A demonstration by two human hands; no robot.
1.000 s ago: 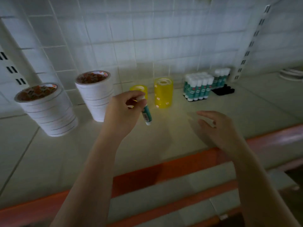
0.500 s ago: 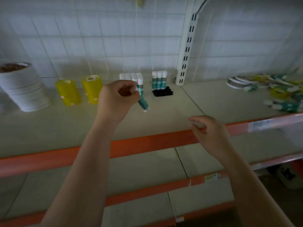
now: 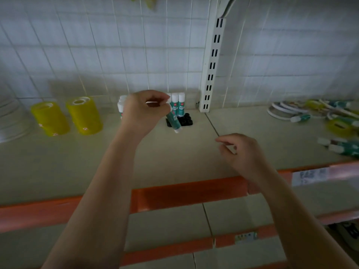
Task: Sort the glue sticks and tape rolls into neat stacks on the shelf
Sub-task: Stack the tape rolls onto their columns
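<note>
My left hand (image 3: 143,111) pinches a green-and-white glue stick (image 3: 173,121), tilted, just in front of the upright glue sticks (image 3: 178,103) at the back of the shelf (image 3: 77,162). A further cluster of white-capped sticks (image 3: 121,105) is partly hidden behind that hand. Two stacks of yellow tape rolls (image 3: 84,115) stand to the left. My right hand (image 3: 240,152) hovers over the shelf with loosely curled fingers, holding nothing. At the far right lies a jumble of loose glue sticks (image 3: 342,146) and tape rolls (image 3: 338,127).
A black holder (image 3: 185,121) sits under the upright sticks. A white slotted upright (image 3: 211,65) rises at the back wall. White rings (image 3: 281,111) lie at the right. The orange shelf edge (image 3: 184,193) runs along the front, with lower shelves beneath.
The view has swung right, bringing the loose pile at the right into sight. My left hand has carried the glue stick over to the upright sticks. My right hand has stayed low and idle.
</note>
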